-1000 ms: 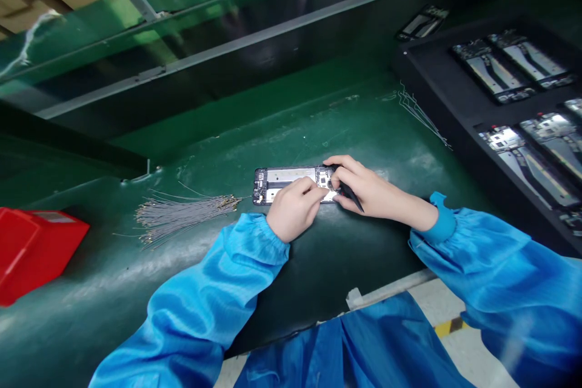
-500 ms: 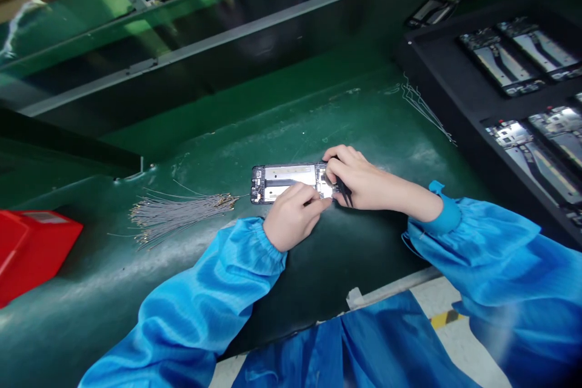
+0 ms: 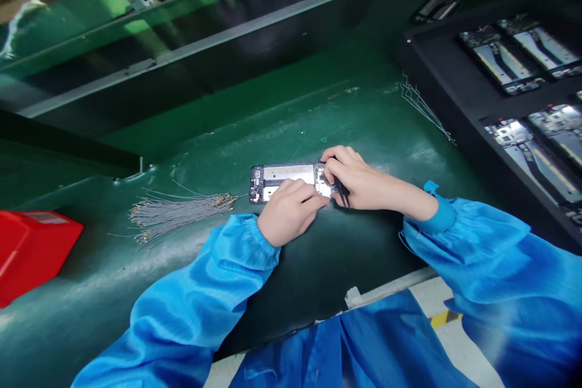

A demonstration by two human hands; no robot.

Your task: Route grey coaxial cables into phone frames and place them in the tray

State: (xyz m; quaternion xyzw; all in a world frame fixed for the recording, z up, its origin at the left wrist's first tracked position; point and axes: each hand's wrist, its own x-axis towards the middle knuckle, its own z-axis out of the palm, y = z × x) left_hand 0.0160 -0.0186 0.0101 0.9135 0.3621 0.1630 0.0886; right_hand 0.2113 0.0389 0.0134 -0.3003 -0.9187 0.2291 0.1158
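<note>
An opened phone [image 3: 291, 172] lies flat on the green bench with its inside facing up, its long side running left to right. Over its lower middle rests my left hand [image 3: 293, 209], fingers curled and tips pressed together at the lower edge near the circuit board; whatever they pinch is hidden. My right hand [image 3: 357, 180] grips the phone's right end, fingertips at the upper edge and thumb at the lower. Black tweezers [image 3: 342, 191] are tucked in that same hand, points toward me. To the left, a bundle of thin grey cables [image 3: 182, 215] has one strand reaching the phone.
A black tray [image 3: 448, 82] on the right carries several opened phones. Beside it lie some loose thin wires [image 3: 422, 106], and another opened phone [image 3: 439, 7] sits behind. At far left stands a red bin [image 3: 39, 251]. A metal-edged shelf [image 3: 254, 30] runs along the back.
My left hand and sleeve have shifted slightly left and up. The right hand keeps its hold, and the phone has barely moved in view.
</note>
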